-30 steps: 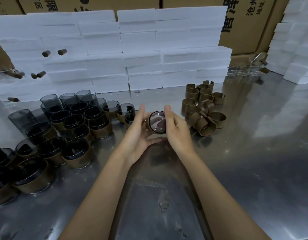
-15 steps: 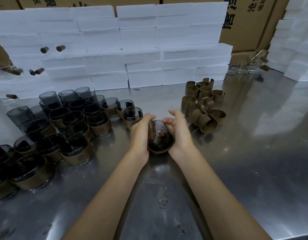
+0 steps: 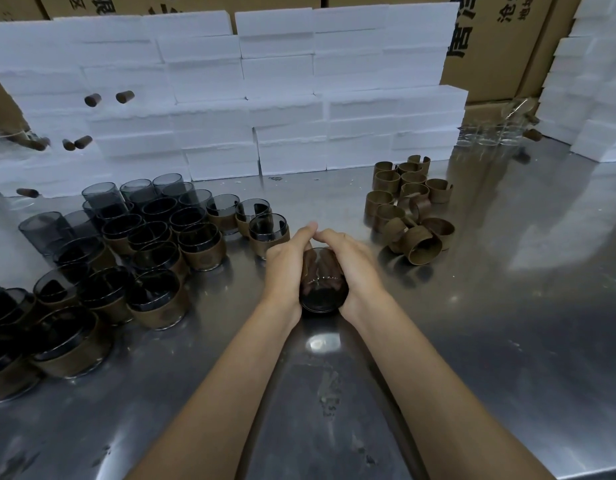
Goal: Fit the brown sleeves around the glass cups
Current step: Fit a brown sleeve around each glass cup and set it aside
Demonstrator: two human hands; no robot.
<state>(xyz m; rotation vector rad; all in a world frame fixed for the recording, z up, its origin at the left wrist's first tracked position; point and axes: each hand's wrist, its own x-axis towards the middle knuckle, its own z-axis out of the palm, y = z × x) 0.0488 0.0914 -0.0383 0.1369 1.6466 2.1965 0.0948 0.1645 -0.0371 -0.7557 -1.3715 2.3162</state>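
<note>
both hands clamped on one glass cup (image 3: 323, 285) at table centre: left hand (image 3: 286, 268) on its left side, right hand (image 3: 351, 268) on its right, fingertips meeting on the far side. cup upright, mouth up. spare sleeves (image 3: 408, 209) lie nearer the right hand.

Steel table (image 3: 507, 341); white foam blocks (image 3: 282, 98) stacked behind; cardboard boxes (image 3: 490, 46).

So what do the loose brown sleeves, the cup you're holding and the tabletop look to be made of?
Loose brown sleeves: matte, stiff split bands, probably leather-like or pressed fibre; unsure. Cup between both hands: smoky tinted glass, glossy and see-through. Tabletop: brushed steel by its dull sheen and blurred reflections.
</note>
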